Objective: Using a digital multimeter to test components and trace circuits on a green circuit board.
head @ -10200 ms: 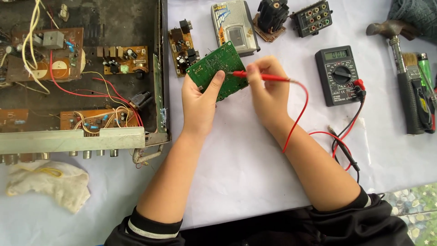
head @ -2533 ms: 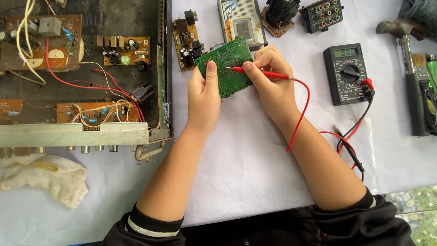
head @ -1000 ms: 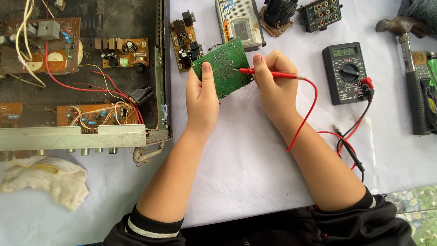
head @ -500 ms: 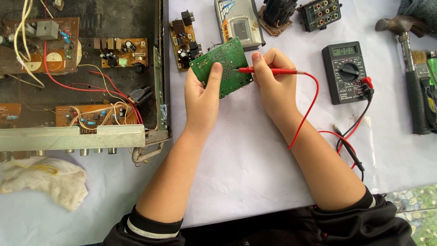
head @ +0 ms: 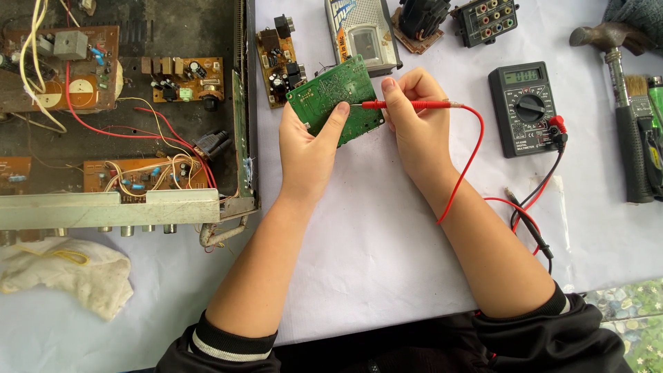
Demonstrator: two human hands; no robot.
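The left hand is closed on a green circuit board, thumb lying across its face and fingers behind, holding it tilted above the white-covered bench, far of centre. The right hand is closed around a red probe, pinched between thumb and fingers, with its tip touching the board's right part. The probe's red lead loops near and right to a black multimeter, which lies flat on the bench to the right of the hands. A black lead runs from the meter toward the near side and ends in a loose probe on the cloth.

To the left sits an open metal chassis with brown boards and red, yellow and white wires inside. A crumpled rag lies near its front left corner. At the far side, beyond the green board, lie a small brown board, a grey cassette player, a black part on a brown base and a black jack panel. At the far right lie a hammer and a brush.
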